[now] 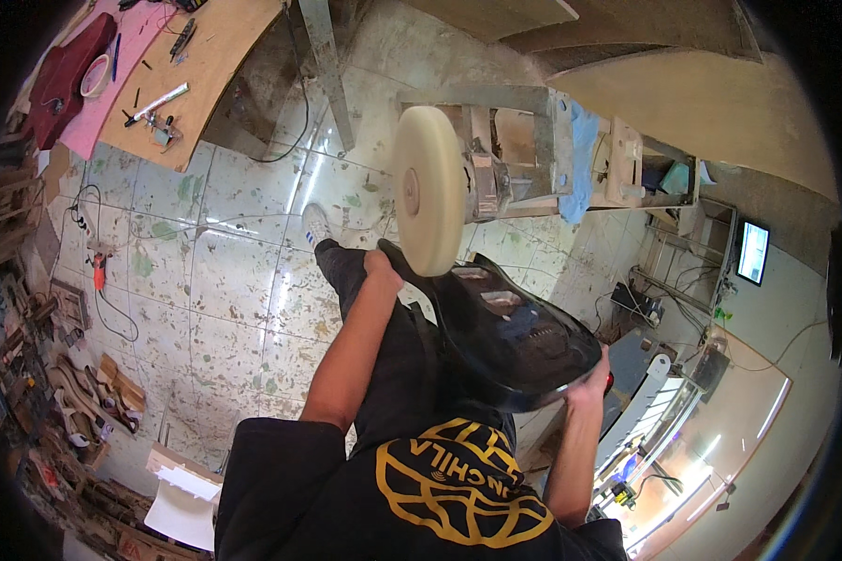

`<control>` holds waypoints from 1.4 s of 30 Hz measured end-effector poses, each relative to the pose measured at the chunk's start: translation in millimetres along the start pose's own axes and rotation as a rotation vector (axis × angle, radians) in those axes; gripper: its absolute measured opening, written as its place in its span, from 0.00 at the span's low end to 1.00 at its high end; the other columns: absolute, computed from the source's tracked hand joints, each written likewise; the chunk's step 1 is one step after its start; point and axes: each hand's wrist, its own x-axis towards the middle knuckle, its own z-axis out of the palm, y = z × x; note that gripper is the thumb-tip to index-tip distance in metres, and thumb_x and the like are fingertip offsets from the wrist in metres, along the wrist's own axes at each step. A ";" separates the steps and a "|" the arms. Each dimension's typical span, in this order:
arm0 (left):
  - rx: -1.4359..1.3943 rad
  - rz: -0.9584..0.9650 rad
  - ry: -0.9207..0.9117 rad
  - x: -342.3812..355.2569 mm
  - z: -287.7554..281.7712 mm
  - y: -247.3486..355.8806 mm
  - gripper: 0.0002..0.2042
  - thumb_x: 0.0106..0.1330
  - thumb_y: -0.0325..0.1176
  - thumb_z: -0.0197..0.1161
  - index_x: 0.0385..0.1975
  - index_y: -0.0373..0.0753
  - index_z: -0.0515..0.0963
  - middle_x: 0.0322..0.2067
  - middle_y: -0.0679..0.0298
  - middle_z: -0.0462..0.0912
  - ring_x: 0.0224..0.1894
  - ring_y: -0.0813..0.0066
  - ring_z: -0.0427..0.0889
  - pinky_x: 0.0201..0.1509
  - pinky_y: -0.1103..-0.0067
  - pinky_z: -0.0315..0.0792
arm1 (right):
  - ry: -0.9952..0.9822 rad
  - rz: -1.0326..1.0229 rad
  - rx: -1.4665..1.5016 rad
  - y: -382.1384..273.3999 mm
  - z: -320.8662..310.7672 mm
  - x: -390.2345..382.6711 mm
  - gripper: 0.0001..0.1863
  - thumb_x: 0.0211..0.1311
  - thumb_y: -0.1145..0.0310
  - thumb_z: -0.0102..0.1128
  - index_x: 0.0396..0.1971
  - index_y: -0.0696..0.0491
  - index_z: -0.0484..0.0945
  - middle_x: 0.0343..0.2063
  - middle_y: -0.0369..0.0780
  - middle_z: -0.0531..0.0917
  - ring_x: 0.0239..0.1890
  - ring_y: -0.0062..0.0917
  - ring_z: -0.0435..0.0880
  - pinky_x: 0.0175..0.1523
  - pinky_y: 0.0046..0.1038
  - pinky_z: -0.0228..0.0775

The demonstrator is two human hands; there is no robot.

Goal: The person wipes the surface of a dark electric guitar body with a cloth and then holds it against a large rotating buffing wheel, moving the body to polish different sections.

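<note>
Two-handed hold on the black body, close under the pale wheel

Left hand, center of frame: closed on the upper-left end of the glossy black guitar-shaped body; some of your fingers are hidden. Right hand, right of center: gripping the body's lower-right edge. The body lies tilted between them, cutouts facing up.

Just above, the pale buffing wheel overlaps the body's upper-left part in view; touching or just apart, cannot tell. Nor can you read from this whether it is turning.

Judgement: keep both grips firm and your fingers behind the rim, the left especially, being nearest the wheel. Press lightly and evenly, keep the body moving, and avoid presenting a cutout lip or pointed edge that could snag.

Farther out: light blue cloth on the frame, upper right, best kept off the wheel; corded orange tool on the floor, left.
</note>
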 end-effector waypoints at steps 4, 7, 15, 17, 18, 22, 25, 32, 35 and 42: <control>0.084 -0.035 0.073 45.5 -25.4 30.5 0.21 0.67 0.37 0.34 0.50 0.37 0.73 0.50 0.55 0.74 0.51 0.57 0.75 0.55 0.58 0.68 | -0.087 0.071 0.057 14.1 20.7 16.5 0.31 0.70 0.46 0.31 0.53 0.57 0.71 0.53 0.47 0.76 0.54 0.42 0.73 0.62 0.44 0.59; 0.122 -0.040 0.080 40.8 -28.1 37.0 0.21 0.67 0.37 0.34 0.49 0.35 0.72 0.50 0.54 0.74 0.51 0.55 0.75 0.55 0.57 0.68 | -0.038 0.076 0.027 17.9 35.7 5.3 0.31 0.70 0.46 0.31 0.53 0.56 0.71 0.52 0.47 0.76 0.54 0.43 0.73 0.62 0.44 0.60; 0.043 0.007 0.003 -18.4 6.8 -2.4 0.22 0.67 0.37 0.32 0.48 0.34 0.72 0.48 0.52 0.75 0.48 0.53 0.77 0.52 0.53 0.72 | -0.097 0.016 0.062 -4.7 -7.8 1.9 0.30 0.70 0.46 0.31 0.52 0.56 0.72 0.51 0.46 0.77 0.54 0.42 0.74 0.62 0.44 0.61; 0.050 0.027 -0.016 -32.9 13.5 -16.0 0.22 0.66 0.37 0.32 0.48 0.34 0.72 0.48 0.52 0.75 0.48 0.54 0.77 0.53 0.54 0.72 | -0.064 0.024 0.073 -12.4 -22.6 -4.9 0.27 0.70 0.49 0.36 0.52 0.56 0.72 0.53 0.46 0.76 0.55 0.40 0.73 0.63 0.41 0.60; 0.083 0.037 0.048 -37.2 15.1 -22.2 0.21 0.66 0.37 0.34 0.49 0.35 0.72 0.48 0.53 0.75 0.48 0.55 0.77 0.53 0.57 0.72 | -0.091 0.011 0.072 -19.0 -37.0 -2.3 0.27 0.70 0.49 0.36 0.52 0.56 0.72 0.52 0.46 0.76 0.54 0.40 0.74 0.63 0.41 0.60; 0.099 -0.003 -0.019 -12.5 -12.6 -39.3 0.20 0.64 0.36 0.37 0.48 0.36 0.72 0.46 0.55 0.76 0.44 0.57 0.78 0.47 0.60 0.74 | -0.109 -0.025 0.067 -35.6 -63.0 -8.7 0.28 0.70 0.48 0.34 0.51 0.56 0.73 0.50 0.45 0.78 0.52 0.41 0.76 0.61 0.41 0.63; 0.111 0.023 -0.067 -50.1 -2.9 -65.9 0.21 0.65 0.35 0.33 0.48 0.36 0.72 0.46 0.52 0.76 0.47 0.54 0.77 0.53 0.58 0.72 | -0.101 -0.024 0.082 -51.8 -95.0 -14.3 0.27 0.71 0.48 0.35 0.52 0.55 0.73 0.51 0.45 0.77 0.54 0.39 0.75 0.61 0.41 0.63; 0.233 -0.015 -0.120 -228.2 78.8 -136.2 0.20 0.67 0.42 0.36 0.40 0.35 0.73 0.39 0.54 0.78 0.38 0.60 0.78 0.49 0.65 0.73 | -0.250 -0.208 0.090 -89.1 -191.5 -36.0 0.39 0.64 0.36 0.34 0.57 0.56 0.68 0.55 0.46 0.73 0.56 0.39 0.73 0.62 0.44 0.61; 0.390 -0.081 -0.387 -285.0 107.0 -150.1 0.19 0.67 0.43 0.36 0.35 0.36 0.71 0.35 0.54 0.78 0.37 0.60 0.78 0.50 0.64 0.71 | -0.240 -0.368 0.269 -97.4 -181.8 -74.9 0.41 0.63 0.34 0.34 0.58 0.57 0.67 0.56 0.46 0.72 0.56 0.39 0.72 0.63 0.44 0.61; 0.312 -0.050 -0.735 -372.4 156.8 -161.3 0.11 0.66 0.43 0.46 0.31 0.42 0.69 0.25 0.65 0.72 0.31 0.70 0.73 0.47 0.68 0.72 | -0.298 -0.669 0.583 -115.8 -188.7 -111.1 0.44 0.60 0.30 0.34 0.58 0.57 0.67 0.57 0.46 0.71 0.57 0.39 0.71 0.63 0.45 0.59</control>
